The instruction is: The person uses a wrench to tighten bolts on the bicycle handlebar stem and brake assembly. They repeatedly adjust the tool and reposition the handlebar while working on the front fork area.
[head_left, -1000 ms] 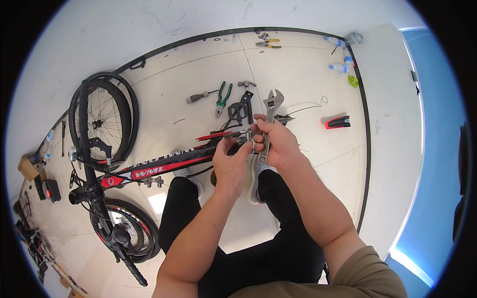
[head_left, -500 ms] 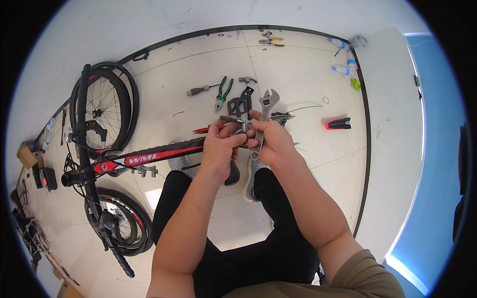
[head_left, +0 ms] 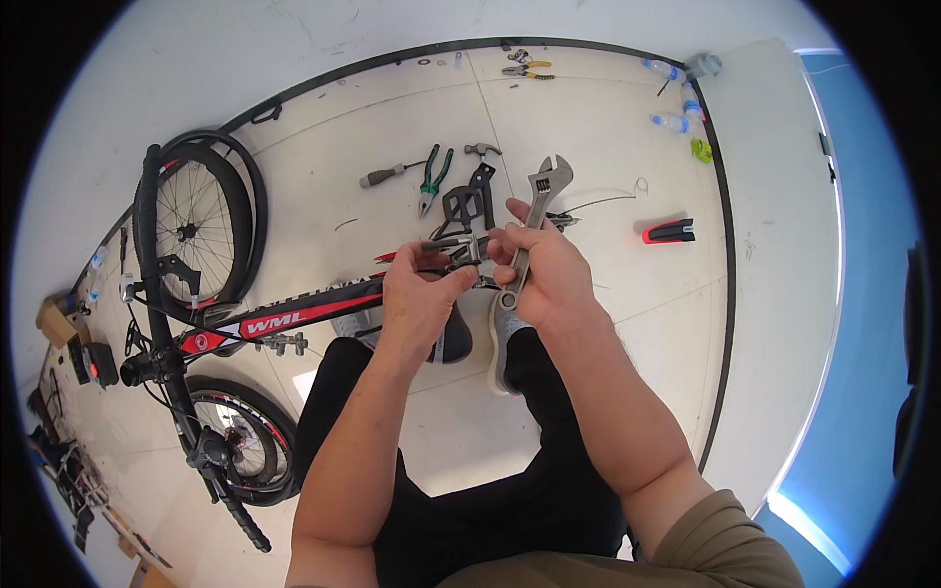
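Note:
My right hand (head_left: 551,272) is closed around a silver adjustable wrench (head_left: 535,220), its jaw end up and to the right, its ring end below the palm. Beside it, my left hand (head_left: 420,302) pinches a small dark and silver metal part (head_left: 461,249) between thumb and fingers. I cannot make out its exact kind. The wrench jaws are apart from this part. Just beyond the hands lies a black pedal (head_left: 461,204). Under my left hand runs the black and red bicycle frame (head_left: 304,310), with a dark saddle (head_left: 451,343) below the hand.
Green-handled pliers (head_left: 431,184), a screwdriver (head_left: 382,176) and a small hammer (head_left: 482,149) lie on the floor ahead. Yellow-handled pliers (head_left: 529,71) are by the wall. A red-black object (head_left: 668,231) and bottles (head_left: 670,123) are at right; wheels (head_left: 196,225) at left.
My right hand has drawn slightly right, and the wrench leans further right. My left hand has shifted slightly left and still pinches the metal part. The view has moved a little.

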Action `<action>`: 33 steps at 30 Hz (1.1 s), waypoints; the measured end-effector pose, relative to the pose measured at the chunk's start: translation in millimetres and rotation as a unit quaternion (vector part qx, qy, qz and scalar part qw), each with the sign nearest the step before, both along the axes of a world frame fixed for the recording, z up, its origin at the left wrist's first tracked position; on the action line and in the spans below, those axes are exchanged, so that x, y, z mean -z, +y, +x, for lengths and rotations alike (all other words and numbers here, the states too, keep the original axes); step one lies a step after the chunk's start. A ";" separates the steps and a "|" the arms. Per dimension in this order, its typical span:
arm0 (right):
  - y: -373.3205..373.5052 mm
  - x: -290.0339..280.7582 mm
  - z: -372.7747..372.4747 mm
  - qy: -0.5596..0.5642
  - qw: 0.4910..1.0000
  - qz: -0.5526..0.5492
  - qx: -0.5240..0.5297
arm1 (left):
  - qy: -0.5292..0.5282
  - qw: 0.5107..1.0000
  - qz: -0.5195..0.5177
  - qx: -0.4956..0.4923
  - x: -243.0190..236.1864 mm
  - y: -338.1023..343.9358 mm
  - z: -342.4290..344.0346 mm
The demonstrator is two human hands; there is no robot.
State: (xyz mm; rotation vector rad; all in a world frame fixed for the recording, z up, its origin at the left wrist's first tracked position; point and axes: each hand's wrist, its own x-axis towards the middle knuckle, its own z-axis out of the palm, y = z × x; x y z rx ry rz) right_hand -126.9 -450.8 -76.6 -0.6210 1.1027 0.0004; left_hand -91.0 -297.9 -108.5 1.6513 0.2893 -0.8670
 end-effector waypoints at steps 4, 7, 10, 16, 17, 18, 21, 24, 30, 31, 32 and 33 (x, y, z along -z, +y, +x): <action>6.3 5.8 -3.8 0.019 0.998 -0.011 -0.055 | -0.030 0.999 -0.002 -0.015 4.9 -1.5 -2.2; 11.4 15.6 -6.6 0.004 0.998 0.039 -0.050 | -0.066 0.998 0.000 -0.011 8.5 -2.7 -2.7; 9.1 15.5 -6.6 -0.009 0.997 0.049 -0.051 | -0.108 0.994 0.016 0.007 3.4 -4.8 -4.9; 7.1 9.8 -4.6 -0.003 0.998 0.044 -0.054 | -0.183 0.982 0.030 0.045 -4.3 -13.8 -13.4; 7.1 7.0 -3.6 0.009 0.997 0.024 -0.067 | -0.189 0.981 0.010 0.038 -4.8 -15.8 -15.1; 8.8 -2.3 1.6 0.019 0.996 0.005 -0.082 | -0.196 0.980 -0.008 0.029 -5.0 -15.4 -15.4; 14.1 -17.4 9.2 0.025 0.982 -0.081 -0.170 | -0.244 0.968 0.007 0.058 5.5 -11.1 -17.8; 16.1 -5.0 7.6 -0.009 0.954 -0.181 -0.241 | -0.284 0.953 0.021 0.105 5.0 -8.2 -14.7; 3.0 12.5 6.6 -0.025 0.914 -0.255 -0.314 | -0.193 0.979 -0.009 0.066 1.0 -11.2 -12.5; 1.9 13.5 6.3 -0.021 0.909 -0.266 -0.320 | -0.169 0.984 -0.023 0.059 2.6 -11.1 -12.7; 1.7 14.5 6.3 -0.020 0.904 -0.273 -0.329 | -0.145 0.987 -0.038 0.053 5.6 -10.3 -12.7; 1.6 15.7 6.3 -0.018 0.898 -0.281 -0.338 | -0.120 0.990 -0.052 0.047 6.4 -10.5 -12.2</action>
